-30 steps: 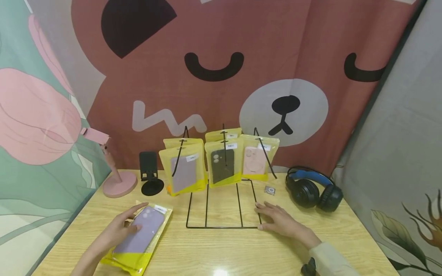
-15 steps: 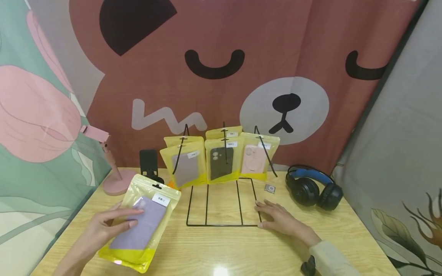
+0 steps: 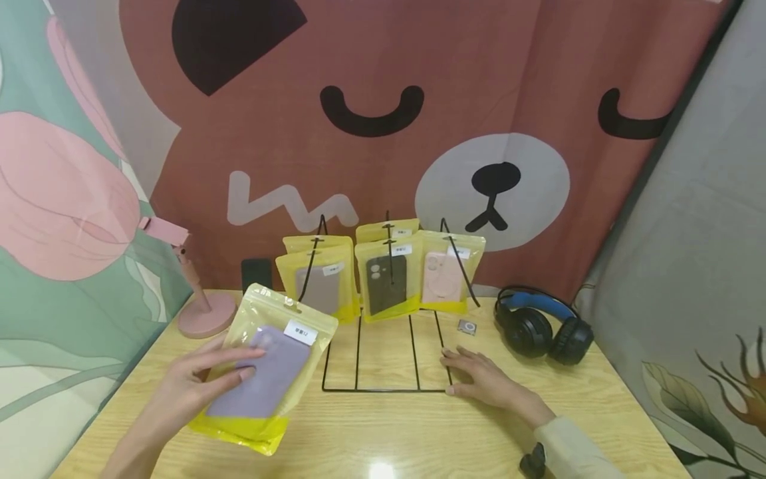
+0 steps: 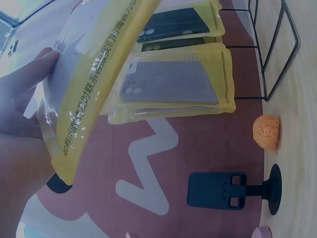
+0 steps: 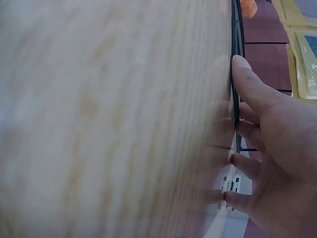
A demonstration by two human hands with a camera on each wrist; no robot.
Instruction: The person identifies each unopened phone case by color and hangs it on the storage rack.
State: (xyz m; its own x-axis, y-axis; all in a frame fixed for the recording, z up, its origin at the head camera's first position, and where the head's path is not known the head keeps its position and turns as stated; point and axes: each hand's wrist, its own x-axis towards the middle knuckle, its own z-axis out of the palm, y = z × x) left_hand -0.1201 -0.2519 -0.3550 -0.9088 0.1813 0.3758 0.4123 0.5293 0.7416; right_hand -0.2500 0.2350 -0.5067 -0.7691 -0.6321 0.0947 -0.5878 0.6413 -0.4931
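Fingers (image 3: pixel 242 362) of left hand (image 3: pixel 191 386) clamped on purple case pouch (image 3: pixel 266 369); light, floppy, slick; best gripped at edge. Right hand (image 3: pixel 487 382) flat beside wire rack (image 3: pixel 383 389) on desk (image 3: pixel 419 439).

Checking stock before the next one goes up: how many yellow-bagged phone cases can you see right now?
6 visible: one purple case held in the left hand; five on the wire rack: two left, two middle, one pink right. More may hide behind.
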